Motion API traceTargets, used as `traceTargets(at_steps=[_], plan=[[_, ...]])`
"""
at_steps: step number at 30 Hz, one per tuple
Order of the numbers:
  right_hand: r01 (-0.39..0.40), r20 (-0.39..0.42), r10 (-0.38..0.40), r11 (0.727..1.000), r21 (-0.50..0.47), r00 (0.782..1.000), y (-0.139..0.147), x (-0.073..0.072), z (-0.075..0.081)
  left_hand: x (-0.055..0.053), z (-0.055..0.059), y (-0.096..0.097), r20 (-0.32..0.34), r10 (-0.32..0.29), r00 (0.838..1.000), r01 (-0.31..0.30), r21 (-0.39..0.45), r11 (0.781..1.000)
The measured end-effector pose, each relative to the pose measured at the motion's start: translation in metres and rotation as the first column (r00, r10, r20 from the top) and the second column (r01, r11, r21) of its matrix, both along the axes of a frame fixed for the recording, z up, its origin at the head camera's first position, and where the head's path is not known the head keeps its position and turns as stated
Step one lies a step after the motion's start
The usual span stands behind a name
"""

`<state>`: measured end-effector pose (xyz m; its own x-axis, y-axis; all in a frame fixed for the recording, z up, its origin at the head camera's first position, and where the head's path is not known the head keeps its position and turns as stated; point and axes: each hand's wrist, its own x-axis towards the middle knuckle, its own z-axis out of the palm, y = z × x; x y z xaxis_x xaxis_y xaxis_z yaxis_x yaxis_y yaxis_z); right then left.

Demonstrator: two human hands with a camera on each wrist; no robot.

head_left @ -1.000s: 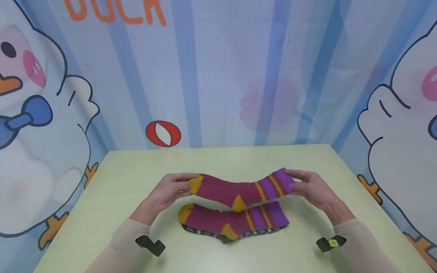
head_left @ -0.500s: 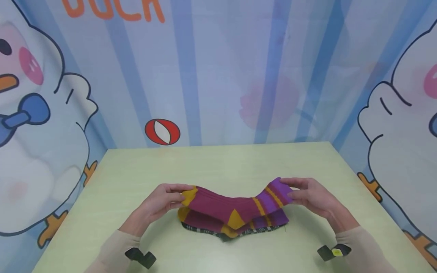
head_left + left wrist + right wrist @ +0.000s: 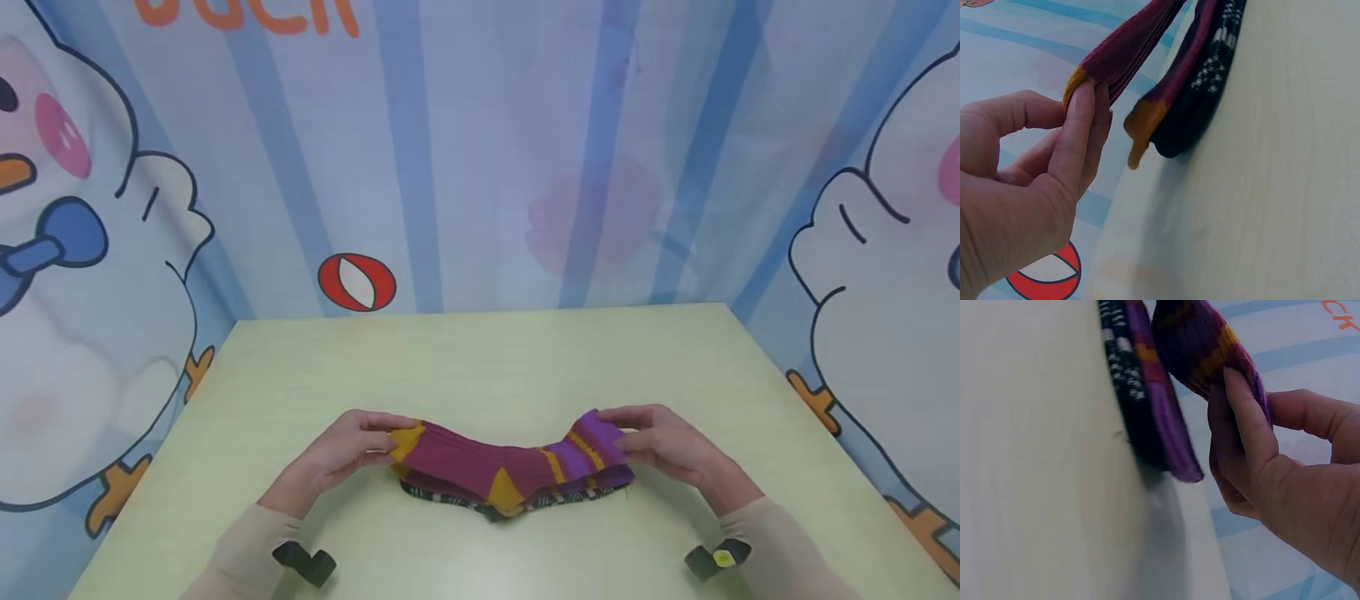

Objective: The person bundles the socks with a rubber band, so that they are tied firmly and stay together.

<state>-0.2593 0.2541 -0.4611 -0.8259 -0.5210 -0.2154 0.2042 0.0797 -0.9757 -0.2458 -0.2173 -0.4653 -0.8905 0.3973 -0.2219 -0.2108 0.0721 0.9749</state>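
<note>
A maroon sock [image 3: 472, 458] with mustard toe and heel and a purple striped cuff is stretched between both hands. My left hand [image 3: 348, 450] pinches its mustard toe; in the left wrist view the thumb and fingers [image 3: 1079, 125] close on that end. At the cuff, my right hand [image 3: 667, 437] pinches the purple edge, seen also in the right wrist view. Close beneath lies a matching maroon sock [image 3: 1175, 87], mostly hidden by the held one in the head view. Under it is a black-and-white patterned sock [image 3: 1210, 81], flat on the table.
The socks lie near the middle of a pale yellow-green table [image 3: 480, 358]. Behind and at the sides hang blue striped cloth walls [image 3: 480, 167] printed with cartoon ducks. A black strap [image 3: 303, 562] sits on the left wrist, another strap [image 3: 717, 560] on the right.
Both hands have lowered the upper maroon sock toward the sock pile, shifting it a little left. It now covers most of the matching sock below.
</note>
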Motion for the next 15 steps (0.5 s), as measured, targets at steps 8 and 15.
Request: traceTargets(at_steps=[8, 15], plan=[[0.044, -0.029, -0.04, 0.989, 0.138, 0.999, -0.007, 0.003, -0.009, -0.002, -0.012, 0.0, 0.01, -0.018, 1.0, 0.018, -0.021, 1.0], [0.091, -0.164, -0.038, 0.939, 0.333, 0.986, -0.013, 0.007, -0.008, -0.001, -0.012, 0.005, -0.01, -0.029, 1.0, 0.028, -0.054, 0.998]])
